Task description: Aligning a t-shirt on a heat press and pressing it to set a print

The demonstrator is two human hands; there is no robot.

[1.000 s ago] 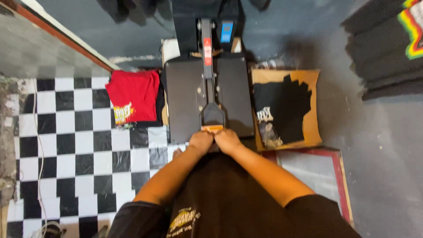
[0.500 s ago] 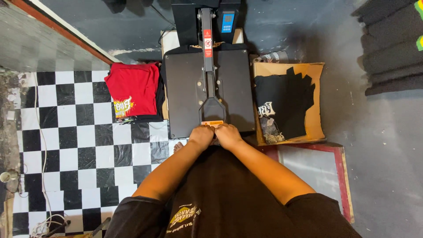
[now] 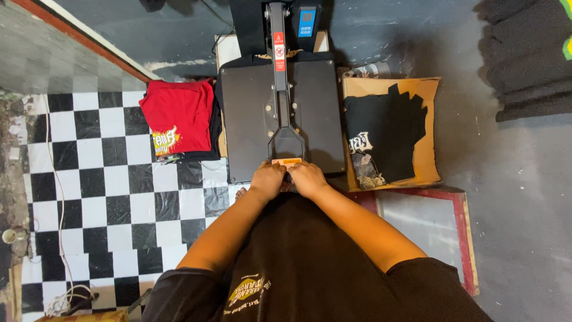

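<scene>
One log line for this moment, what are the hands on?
left hand: grips press handle | right hand: grips same handle | heat press: platen down | red shirts left, black shirts right

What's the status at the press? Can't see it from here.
Left hand and right hand both grip the press handle. Heat press plate down. Nothing in the way.

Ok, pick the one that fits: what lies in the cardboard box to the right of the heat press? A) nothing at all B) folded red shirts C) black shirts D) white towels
C: the cardboard box beside the heat press holds black shirts; the red shirts lie on the press's other side.
</scene>
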